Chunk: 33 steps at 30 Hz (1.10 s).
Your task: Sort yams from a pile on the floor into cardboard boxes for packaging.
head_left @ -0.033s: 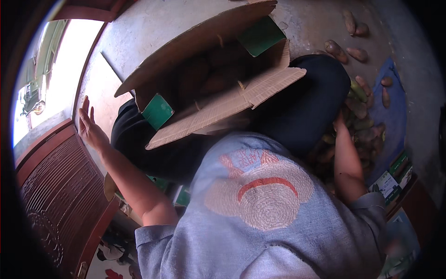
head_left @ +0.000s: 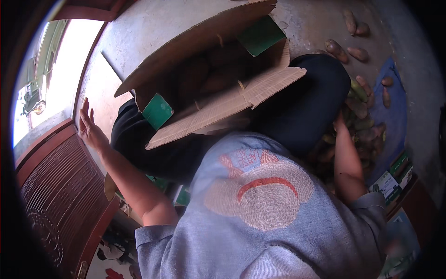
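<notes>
My left hand (head_left: 90,131) is raised off to the left of the box with its fingers stretched out and nothing in it. On the right, my right hand (head_left: 340,122) reaches down beside my dark-trousered knee, at a heap of long, brownish and greenish tubers (head_left: 364,123); its fingers are hidden behind the knee. Between my legs stands an open cardboard box (head_left: 209,114) with raised brown flaps and green outer faces. Rounded, dim shapes (head_left: 209,76) lie inside it, too dark to make out clearly.
Several loose tubers (head_left: 335,50) lie on the grey floor at the upper right. A blue sheet (head_left: 392,125) spreads beside the heap. Green and white cartons (head_left: 388,186) stand at the right. A reddish-brown carved wooden panel (head_left: 60,186) is at the left, below a bright opening.
</notes>
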Motion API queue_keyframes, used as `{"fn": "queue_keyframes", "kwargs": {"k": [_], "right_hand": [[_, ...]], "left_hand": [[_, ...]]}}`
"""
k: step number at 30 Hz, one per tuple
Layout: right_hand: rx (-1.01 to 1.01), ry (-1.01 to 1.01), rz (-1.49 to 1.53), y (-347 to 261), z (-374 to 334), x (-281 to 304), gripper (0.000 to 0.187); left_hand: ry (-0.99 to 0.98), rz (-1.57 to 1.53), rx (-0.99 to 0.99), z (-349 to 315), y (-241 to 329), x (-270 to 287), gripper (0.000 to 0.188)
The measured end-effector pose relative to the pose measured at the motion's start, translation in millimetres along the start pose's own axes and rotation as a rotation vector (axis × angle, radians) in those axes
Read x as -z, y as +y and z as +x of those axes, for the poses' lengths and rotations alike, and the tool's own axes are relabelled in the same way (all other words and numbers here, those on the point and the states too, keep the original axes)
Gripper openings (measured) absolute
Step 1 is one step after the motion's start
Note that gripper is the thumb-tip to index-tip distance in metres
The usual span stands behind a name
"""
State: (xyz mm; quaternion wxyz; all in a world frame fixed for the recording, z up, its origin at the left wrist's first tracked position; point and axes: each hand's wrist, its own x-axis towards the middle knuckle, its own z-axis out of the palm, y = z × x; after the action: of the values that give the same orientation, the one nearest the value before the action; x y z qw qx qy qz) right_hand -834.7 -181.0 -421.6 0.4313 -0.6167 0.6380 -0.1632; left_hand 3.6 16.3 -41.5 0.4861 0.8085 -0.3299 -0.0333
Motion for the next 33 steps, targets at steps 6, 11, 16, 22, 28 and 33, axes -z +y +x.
{"fn": "queue_keyframes", "kwargs": {"k": [6, 11, 16, 22, 28, 33], "right_hand": [[-0.035, -0.195, -0.037, -25, 2, -22, 0.04], [-0.099, -0.216, -0.145, -28, 25, 16, 0.042], [-0.131, -0.266, -0.249, -35, 19, -42, 0.046], [-0.257, -0.242, -0.101, -18, -3, -85, 0.05], [-0.395, -0.135, -0.2, -47, 46, -34, 0.049], [-0.081, 0.22, -0.41, -80, 155, 4, 0.047]], "left_hand": [[0.014, 0.181, -0.017, -4, -32, 30, 0.038], [-0.127, 0.192, 0.086, -4, -75, 21, 0.038], [-0.162, 0.176, 0.222, -5, -71, 30, 0.04], [-0.16, 0.075, 0.348, 5, -84, 5, 0.04], [-0.126, 0.043, 0.422, 7, -91, 19, 0.039], [-0.102, 0.078, 0.429, 8, -107, 30, 0.038]]}}
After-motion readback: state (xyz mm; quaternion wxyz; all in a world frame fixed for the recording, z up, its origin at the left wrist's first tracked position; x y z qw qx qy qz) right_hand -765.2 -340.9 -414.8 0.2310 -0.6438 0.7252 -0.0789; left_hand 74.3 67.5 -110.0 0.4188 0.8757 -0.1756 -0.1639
